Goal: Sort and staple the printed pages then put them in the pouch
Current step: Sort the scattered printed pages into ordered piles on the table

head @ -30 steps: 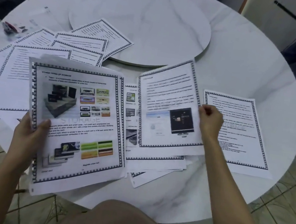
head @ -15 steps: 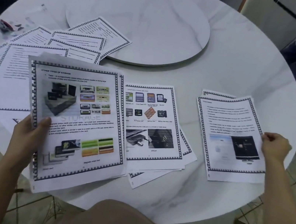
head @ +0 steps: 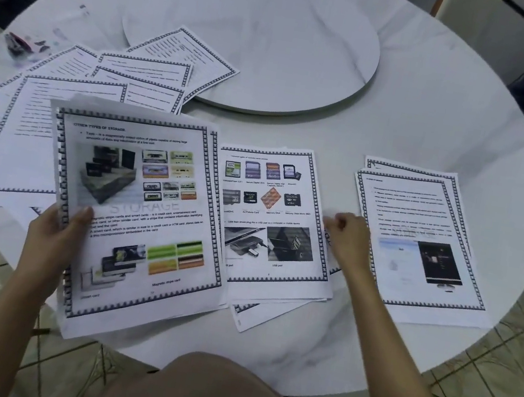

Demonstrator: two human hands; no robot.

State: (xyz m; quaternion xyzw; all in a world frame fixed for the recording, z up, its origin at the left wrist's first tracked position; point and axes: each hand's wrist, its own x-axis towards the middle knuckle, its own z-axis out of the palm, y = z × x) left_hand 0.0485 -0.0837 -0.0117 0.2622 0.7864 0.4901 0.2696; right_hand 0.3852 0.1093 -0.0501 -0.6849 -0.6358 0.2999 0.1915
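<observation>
Printed pages [head: 268,216] spread on round white marble table [head: 403,118], tiled floor [head: 498,390] below

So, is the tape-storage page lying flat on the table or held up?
Held up. The left hand grips the page by its left edge, thumb on top, and its lower end hangs past the table rim.

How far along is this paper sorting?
Early. The right pile looks sorted. The left hand grips the storage page; the right hand reaches the middle stack. Text pages lie spread; nothing looks stapled or pouched.
</observation>
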